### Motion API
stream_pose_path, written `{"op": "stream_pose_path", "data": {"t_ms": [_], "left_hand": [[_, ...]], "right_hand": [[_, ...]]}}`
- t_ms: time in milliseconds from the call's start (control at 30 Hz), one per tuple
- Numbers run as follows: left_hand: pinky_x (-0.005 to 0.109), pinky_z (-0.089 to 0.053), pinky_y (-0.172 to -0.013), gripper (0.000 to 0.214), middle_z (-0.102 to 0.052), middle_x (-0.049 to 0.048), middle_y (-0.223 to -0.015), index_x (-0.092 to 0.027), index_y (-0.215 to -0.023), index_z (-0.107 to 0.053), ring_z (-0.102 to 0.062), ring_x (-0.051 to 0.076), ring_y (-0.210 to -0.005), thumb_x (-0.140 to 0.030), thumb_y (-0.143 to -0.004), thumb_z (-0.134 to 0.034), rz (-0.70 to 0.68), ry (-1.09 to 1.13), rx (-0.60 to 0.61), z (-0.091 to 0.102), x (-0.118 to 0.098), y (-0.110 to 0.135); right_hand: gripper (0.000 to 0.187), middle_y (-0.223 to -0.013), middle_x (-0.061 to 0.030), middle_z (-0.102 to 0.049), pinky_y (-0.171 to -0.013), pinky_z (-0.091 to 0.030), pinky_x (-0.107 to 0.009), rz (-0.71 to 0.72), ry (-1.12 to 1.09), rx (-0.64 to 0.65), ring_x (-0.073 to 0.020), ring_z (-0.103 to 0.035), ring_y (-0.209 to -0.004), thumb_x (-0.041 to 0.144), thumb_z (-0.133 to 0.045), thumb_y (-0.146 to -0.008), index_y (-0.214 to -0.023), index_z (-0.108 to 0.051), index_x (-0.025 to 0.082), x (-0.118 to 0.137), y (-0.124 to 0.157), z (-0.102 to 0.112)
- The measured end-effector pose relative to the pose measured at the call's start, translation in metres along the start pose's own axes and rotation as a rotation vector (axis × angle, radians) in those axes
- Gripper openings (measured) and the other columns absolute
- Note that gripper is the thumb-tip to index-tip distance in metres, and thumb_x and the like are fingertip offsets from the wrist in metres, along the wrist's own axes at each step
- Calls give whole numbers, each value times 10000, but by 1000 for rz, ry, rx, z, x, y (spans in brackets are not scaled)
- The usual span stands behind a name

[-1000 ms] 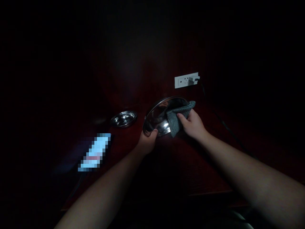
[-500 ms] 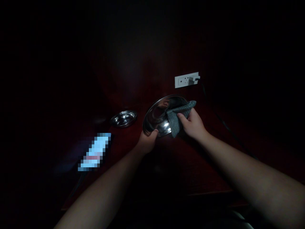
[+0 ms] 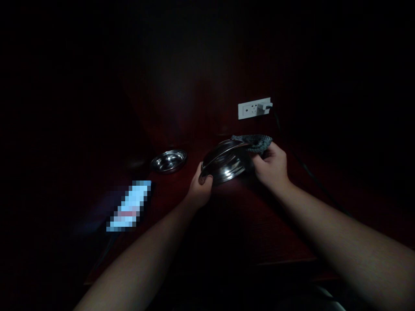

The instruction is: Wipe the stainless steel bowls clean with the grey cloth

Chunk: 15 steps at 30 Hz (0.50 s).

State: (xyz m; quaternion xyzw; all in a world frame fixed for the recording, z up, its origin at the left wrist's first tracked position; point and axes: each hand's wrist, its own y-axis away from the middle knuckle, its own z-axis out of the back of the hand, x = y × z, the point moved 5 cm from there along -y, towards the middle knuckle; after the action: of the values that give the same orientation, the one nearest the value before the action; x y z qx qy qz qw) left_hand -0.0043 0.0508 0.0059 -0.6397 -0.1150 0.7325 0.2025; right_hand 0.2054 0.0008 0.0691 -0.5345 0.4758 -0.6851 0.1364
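A shiny steel bowl [image 3: 225, 163] is held just above a dark red wooden table [image 3: 246, 224], tipped so its underside faces me. My left hand [image 3: 201, 186] is closed on the bowl's near left rim. My right hand [image 3: 271, 167] grips the far right rim together with a grey cloth [image 3: 256, 141], which drapes over that edge. Both forearms reach in from the bottom of the view.
A second, smaller steel bowl [image 3: 168, 160] rests on the table to the left. A lit, blurred screen [image 3: 129, 206] lies further left. On the wall behind sits a white socket [image 3: 254, 108] with a plug and a dark cable running right. The room is very dark.
The bowl has been turned over from showing its inside to showing its underside. The cloth has moved from inside the bowl up to its far rim, and both hands shifted slightly right.
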Motion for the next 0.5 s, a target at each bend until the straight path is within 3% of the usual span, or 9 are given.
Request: {"op": "stream_pose_path", "data": {"t_ms": [100,200,367,500], "left_hand": [[434,-417,-1010,344,-666,53,-1068,-212,-1132,-585,-603,245,-1058,-203,-790,-557,41,-33,-37,3,5,-2],[427,-421,-1005,376,-665,41,-1044,-215,-1127,-570,-609,233,-1035,-185,-753,-598,24,13,-80,7,-3,-4],[418,-389,-1045,523,-635,75,-1156,-190,-1221,-498,-566,235,-1137,-266,-734,-673,-66,138,-2,3,-27,0],[421,-323,-1108,473,-589,91,-1267,-176,-1190,-548,-484,243,-1253,-246,-738,-671,-77,82,8,-2,-32,6]], "right_hand": [[117,-779,-5,-692,-696,-526,-346,-19,9,4,-192,-644,-750,188,-603,-729,-813,-684,194,4,-1,2],[80,-725,0,-690,-651,-528,-339,-47,23,-19,-186,-634,-697,221,-629,-723,-757,-696,193,3,-1,5],[113,-761,-13,-701,-651,-527,-338,-108,-38,-93,-185,-636,-708,282,-672,-713,-774,-692,189,-2,-1,6],[155,-796,-23,-696,-689,-525,-348,-163,-113,-84,-182,-641,-730,268,-691,-697,-821,-658,180,-7,-1,-1]]}}
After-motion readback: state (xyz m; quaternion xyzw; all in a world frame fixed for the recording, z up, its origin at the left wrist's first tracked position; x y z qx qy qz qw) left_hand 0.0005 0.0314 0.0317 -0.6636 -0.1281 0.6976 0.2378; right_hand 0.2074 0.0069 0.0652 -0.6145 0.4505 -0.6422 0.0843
